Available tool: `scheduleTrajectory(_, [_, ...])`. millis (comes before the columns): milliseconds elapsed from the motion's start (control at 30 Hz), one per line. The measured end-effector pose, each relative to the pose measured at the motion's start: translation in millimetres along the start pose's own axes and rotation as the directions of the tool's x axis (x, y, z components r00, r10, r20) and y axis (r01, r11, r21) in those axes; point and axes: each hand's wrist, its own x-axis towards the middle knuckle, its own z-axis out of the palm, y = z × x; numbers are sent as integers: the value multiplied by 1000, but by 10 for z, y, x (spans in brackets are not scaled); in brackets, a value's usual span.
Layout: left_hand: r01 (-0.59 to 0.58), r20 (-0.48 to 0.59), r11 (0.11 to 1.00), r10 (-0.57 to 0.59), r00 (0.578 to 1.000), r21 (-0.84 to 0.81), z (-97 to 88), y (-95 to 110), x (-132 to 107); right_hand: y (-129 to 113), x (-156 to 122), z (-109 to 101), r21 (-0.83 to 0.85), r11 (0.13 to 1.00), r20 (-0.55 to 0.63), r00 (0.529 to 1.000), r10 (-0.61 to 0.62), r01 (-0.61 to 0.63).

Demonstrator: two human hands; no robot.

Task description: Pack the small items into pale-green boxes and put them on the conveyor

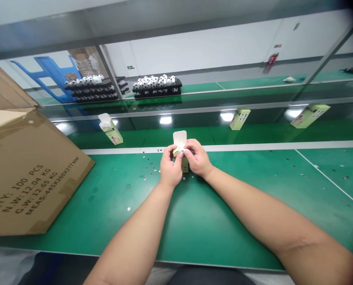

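A small light-green carton (185, 165) stands upright in front of me, its white top flap (180, 137) raised. My left hand (171, 168) grips the carton's left side, thumb at the top opening. On the other side, my right hand (198, 159) closes around the top edge with thumb and fingers by the opening. Both hands hide most of the carton, and what is inside it cannot be made out.
A large brown cardboard box (37, 174) takes up the left of the green table (224, 229). Beyond the white strip stand an open-flapped green carton (112, 132) and closed cartons (240, 118) (310, 115). Small round bits lie scattered about. Behind, black trays (157, 92) hold black-and-white balls.
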Motion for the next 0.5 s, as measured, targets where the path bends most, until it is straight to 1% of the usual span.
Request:
scheduleTrajectory(67, [-18,9,1000,18,1000,11,1,13,-4,-14,18,-8,-9,1000,-16,1000,-18,18])
scheduleTrajectory(167, [-66,32,998,66,997,8,-17,38,3,-45,17,-16,-2,1000,-10,1000,-22,22])
scheduleTrajectory(267, [-90,46,996,91,995,-30,-36,60,16,-72,-23,13,22,999,-9,999,38,-38])
scheduleTrajectory(333, [-39,44,996,43,998,-85,-33,67,21,-81,-55,58,91,988,-41,991,127,-123])
scheduleTrajectory(400, [39,33,984,-33,999,-171,-17,68,25,-88,-71,105,213,956,-66,973,220,-202])
scheduleTrajectory(433, [72,27,973,-67,997,-218,-7,69,27,-93,-70,124,277,934,-63,965,253,-227])
scheduleTrajectory(500, [118,23,950,-117,993,-288,15,78,34,-111,-51,143,370,896,-20,961,274,-248])
